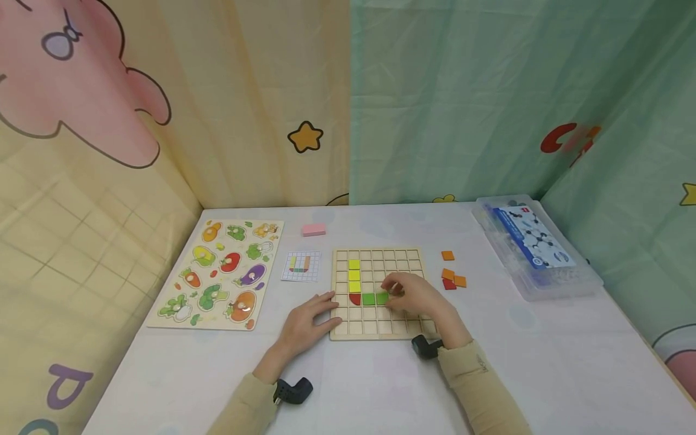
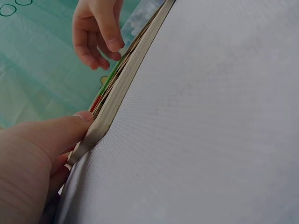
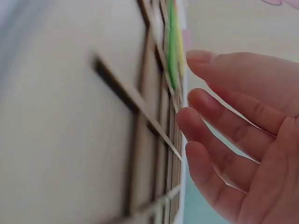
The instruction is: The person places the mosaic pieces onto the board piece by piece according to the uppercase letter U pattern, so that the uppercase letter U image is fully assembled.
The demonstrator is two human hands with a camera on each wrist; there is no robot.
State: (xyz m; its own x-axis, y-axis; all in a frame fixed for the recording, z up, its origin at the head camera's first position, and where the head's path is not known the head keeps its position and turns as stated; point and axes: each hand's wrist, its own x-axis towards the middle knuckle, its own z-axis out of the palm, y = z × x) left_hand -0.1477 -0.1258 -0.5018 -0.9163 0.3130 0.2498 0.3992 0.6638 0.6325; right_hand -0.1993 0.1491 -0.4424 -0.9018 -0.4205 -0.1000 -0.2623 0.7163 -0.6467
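Note:
A wooden grid board (image 1: 375, 329) lies in front of me with coloured tiles in it. Down one column run yellow tiles (image 1: 354, 275), and below them sits a red tile with a curved edge (image 1: 355, 299). Two green tiles (image 1: 368, 299) continue that row to the right. My left hand (image 1: 304, 323) rests against the board's left edge, thumb on the rim (image 2: 100, 126) near a corner in the left wrist view. Over the board's right part hovers my right hand (image 1: 413, 295), its fingertips beside the second green tile. Its bent fingers (image 3: 201, 123) hold nothing in the right wrist view.
Left of the board lie a pattern card (image 1: 301, 266) and a vegetable puzzle board (image 1: 217, 284). A pink block (image 1: 313, 230) is farther back. Orange tiles (image 1: 447, 255) and red pieces (image 1: 449, 284) lie to the right. A clear plastic case (image 1: 522, 284) stands at the back right.

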